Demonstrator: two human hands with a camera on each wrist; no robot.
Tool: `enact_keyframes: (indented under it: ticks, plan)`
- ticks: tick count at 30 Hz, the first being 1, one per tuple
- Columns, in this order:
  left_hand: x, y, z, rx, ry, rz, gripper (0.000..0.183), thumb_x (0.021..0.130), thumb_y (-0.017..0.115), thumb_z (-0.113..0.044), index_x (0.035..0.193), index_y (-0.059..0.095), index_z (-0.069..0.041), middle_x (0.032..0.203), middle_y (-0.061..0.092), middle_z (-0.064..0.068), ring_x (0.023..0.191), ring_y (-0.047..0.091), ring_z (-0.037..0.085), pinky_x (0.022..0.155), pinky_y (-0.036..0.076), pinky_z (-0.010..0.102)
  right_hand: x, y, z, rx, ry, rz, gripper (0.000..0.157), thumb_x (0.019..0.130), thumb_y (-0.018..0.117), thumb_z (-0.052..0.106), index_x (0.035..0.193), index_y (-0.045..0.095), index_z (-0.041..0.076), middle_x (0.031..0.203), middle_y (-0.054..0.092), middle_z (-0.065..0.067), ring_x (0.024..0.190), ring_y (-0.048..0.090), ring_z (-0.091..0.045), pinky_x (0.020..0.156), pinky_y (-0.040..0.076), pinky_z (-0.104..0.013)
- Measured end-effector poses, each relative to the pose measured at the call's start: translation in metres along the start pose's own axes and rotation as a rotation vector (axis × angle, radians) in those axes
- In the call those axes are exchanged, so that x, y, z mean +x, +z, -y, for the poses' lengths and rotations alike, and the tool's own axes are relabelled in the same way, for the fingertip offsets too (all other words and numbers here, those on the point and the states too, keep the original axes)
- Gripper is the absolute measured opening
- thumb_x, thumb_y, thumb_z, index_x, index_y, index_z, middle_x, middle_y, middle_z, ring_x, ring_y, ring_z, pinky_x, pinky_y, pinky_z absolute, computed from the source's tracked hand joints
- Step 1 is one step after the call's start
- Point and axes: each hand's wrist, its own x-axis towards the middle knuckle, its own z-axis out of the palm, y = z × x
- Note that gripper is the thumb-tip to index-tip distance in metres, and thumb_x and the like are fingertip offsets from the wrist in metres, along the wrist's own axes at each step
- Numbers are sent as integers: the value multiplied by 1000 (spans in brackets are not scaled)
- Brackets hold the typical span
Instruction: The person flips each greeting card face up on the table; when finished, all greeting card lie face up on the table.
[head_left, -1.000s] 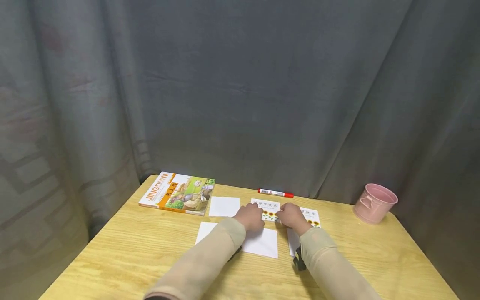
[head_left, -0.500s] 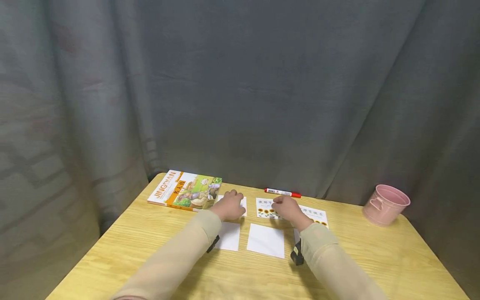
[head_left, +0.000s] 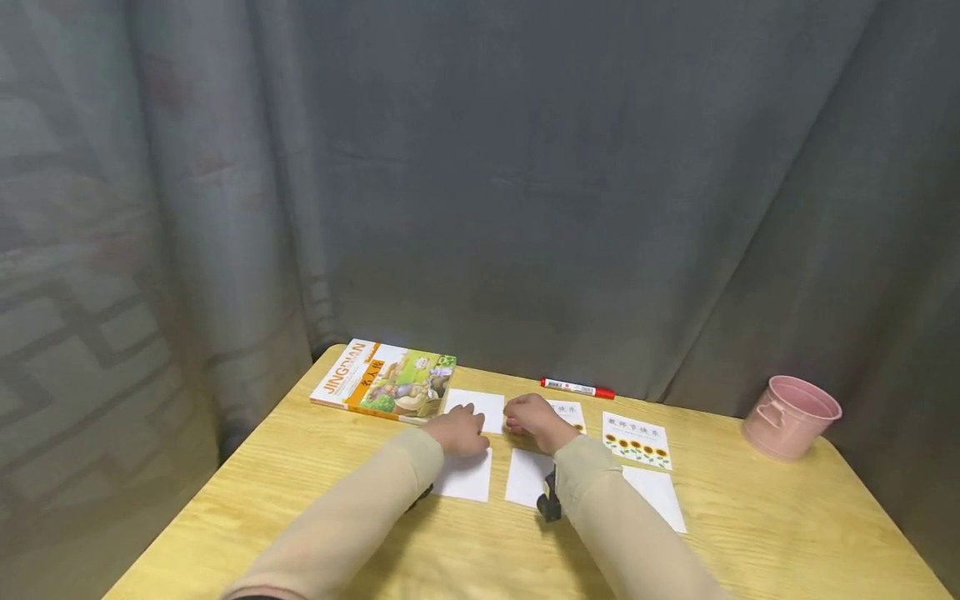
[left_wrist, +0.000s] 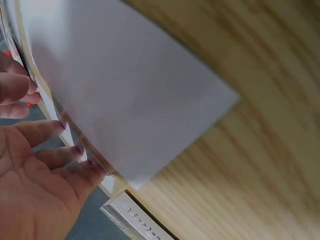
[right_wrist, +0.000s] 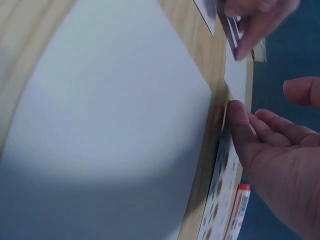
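Observation:
My left hand [head_left: 459, 430] rests over the left part of a blank white card [head_left: 487, 407] in the back row. In the left wrist view, its fingers [left_wrist: 42, 132] are loosely spread, with the tips down by the cards. My right hand [head_left: 536, 419] is between that card and a sunflower card [head_left: 570, 410] with Chinese writing, partly covering the latter. In the right wrist view, its thumb [right_wrist: 302, 91] stands apart from the fingers, whose tips touch down beside the cards. Blank cards lie in front: left [head_left: 463, 477], middle [head_left: 523, 477] and right [head_left: 656, 493].
Another sunflower card [head_left: 637, 439] lies on the right of the back row. A red-capped marker [head_left: 577, 388] is behind the cards. At the left back lies a book [head_left: 386, 379]; a pink bucket [head_left: 789, 421] stands at the right on the wooden table [head_left: 750, 517].
Both hands have moved left along the back row. The right hand has left the right sunflower card's side, uncovering that card and the blank one before it. The head view has shifted slightly.

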Motion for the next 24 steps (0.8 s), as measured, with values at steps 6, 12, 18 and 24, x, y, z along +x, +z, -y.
enact_keyframes:
  ticks: [6,12,18,24]
  plan:
    - [1,0,2,-21,14,25,64,99,54,-37,151,50,-1,160,38,22,150,31,38,121,29,48,2,13,7,-58,4,-56,26,91,57,7,107,70,-9,82,56,-5,64,49,-13,57,43,-23]
    - [3,-4,5,-61,59,20,59,98,53,-34,144,56,3,153,49,23,147,37,37,120,30,46,2,17,9,72,51,-106,13,92,55,3,96,63,-6,76,52,-4,62,47,-13,57,42,-23]
    - [4,-6,7,-145,169,-24,55,96,53,-27,138,59,8,145,55,27,143,42,40,119,32,46,0,16,5,66,10,-210,22,90,61,0,106,65,-14,82,61,-8,68,55,-13,66,50,-24]
    - [3,-10,12,-254,216,-132,46,95,54,-23,127,64,10,140,57,27,138,48,41,117,35,47,0,9,0,0,9,-210,11,84,61,-2,75,66,2,67,60,-4,60,52,-12,56,44,-21]
